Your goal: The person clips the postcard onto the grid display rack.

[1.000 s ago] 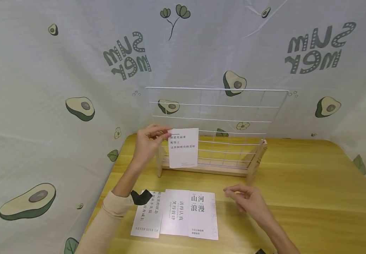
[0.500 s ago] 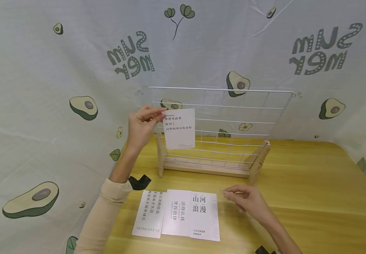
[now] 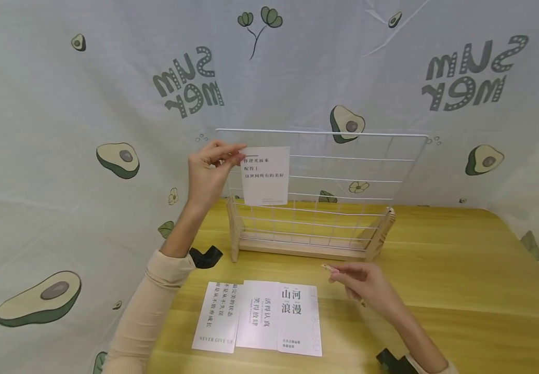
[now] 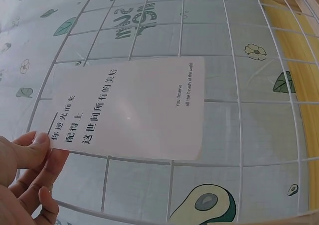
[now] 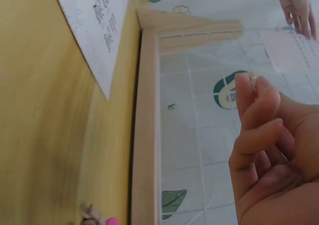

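Note:
My left hand (image 3: 208, 174) pinches the upper left corner of a white printed card (image 3: 266, 182) between thumb and fingers. The card stands upright in front of the left part of a white wire grid rack (image 3: 339, 177); whether it touches the wires I cannot tell. In the left wrist view the card (image 4: 144, 110) lies sideways across the grid squares. My right hand (image 3: 365, 285) is above the table, right of the loose cards, pinching a small pale clip (image 3: 328, 268) at its fingertips. Most of the clip (image 5: 253, 83) is hidden by the fingers.
Three printed cards, one at the left (image 3: 215, 317), one in the middle (image 3: 257, 314) and one at the right (image 3: 299, 319), lie side by side on the wooden table (image 3: 447, 270). The rack's wooden base (image 3: 302, 249) stands behind them. A patterned cloth (image 3: 297, 78) hangs behind the rack.
My left hand has raised the card from near the rack's base to its upper part. My right hand has risen slightly, and the clip's tip now shows beyond its fingers.

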Demonstrator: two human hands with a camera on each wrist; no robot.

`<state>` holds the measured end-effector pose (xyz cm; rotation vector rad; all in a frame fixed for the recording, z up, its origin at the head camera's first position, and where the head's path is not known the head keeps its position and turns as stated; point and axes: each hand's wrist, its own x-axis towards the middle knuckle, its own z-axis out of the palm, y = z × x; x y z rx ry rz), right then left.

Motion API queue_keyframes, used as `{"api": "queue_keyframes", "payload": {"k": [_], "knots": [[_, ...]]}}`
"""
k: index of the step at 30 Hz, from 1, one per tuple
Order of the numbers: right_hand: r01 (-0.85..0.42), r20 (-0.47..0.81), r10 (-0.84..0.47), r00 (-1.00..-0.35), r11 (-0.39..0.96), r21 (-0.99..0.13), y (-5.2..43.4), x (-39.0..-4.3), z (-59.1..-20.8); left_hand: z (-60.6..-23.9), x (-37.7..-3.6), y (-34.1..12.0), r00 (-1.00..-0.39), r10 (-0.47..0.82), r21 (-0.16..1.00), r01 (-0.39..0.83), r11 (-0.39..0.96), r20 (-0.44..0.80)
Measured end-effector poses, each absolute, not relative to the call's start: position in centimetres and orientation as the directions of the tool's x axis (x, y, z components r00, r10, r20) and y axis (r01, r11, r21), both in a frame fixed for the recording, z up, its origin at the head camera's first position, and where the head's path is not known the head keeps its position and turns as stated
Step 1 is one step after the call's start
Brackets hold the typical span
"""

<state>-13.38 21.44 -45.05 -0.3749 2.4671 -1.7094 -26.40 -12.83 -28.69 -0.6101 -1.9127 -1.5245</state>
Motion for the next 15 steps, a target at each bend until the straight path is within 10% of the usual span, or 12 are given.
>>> {"api": "queue_keyframes", "payload": {"k": [15], "knots": [[-0.452, 0.499, -0.027, -0.866, 0.468, -0.759, 18.4, -18.5, -35.8, -28.3, -27.0, -11.6, -0.635, -0.037, 0.616, 0.731, 0.295, 0.771]]}}
